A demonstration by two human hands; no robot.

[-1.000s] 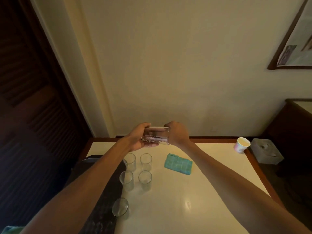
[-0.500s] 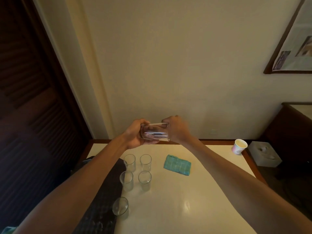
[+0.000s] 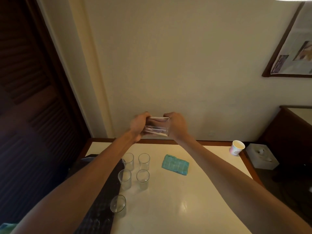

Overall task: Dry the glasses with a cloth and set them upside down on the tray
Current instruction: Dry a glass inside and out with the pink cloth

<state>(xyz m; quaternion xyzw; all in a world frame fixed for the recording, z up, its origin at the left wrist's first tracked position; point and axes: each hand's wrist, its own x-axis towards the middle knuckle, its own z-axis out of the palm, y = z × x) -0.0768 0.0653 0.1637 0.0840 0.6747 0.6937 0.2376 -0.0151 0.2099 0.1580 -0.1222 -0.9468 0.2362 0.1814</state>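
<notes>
Held glass (image 3: pixel 157 126) — clear, straight-sided tumbler, turned on its side. It is raised in the air above the far edge of the tabletop (image 3: pixel 194 200), against the pale wall (image 3: pixel 168 65). Pale streaks show through its side; too blurred to say what they are.

Count: six glasses in all.
One is held. Five standing glasses (image 3: pixel 142 179) are on the tabletop, mouths up, toward its left side. Four of them form a two-by-two square, close together but apart; the far-left one is partly hidden by the left forearm.
The fifth glass (image 3: pixel 118 206) stands alone, nearer the person, just beside the right edge of the tray (image 3: pixel 99 215). I cannot tell whether it touches the tray.
One tray: dark and long, lying along the left side of the tabletop, largely covered by the left arm.
One cloth (image 3: pixel 175 167): teal, checked, folded to a rectangle. It lies flat to the right of the four glasses, well apart from both hands.

Hands: the left hand (image 3: pixel 139 125) is curled round the left end of the held glass and the right hand (image 3: pixel 178 126) round the right end. Both are grasping it, backs of the hands toward the camera, fingertips out of sight.

Elsewhere — one paper cup (image 3: pixel 236 147) stands at the far right corner of the tabletop. One tissue box (image 3: pixel 261 157) sits just beyond that corner, off the tabletop. A framed picture (image 3: pixel 293 48) hangs on the wall at upper right, and a dark louvred door (image 3: pixel 28 98) is at left.
</notes>
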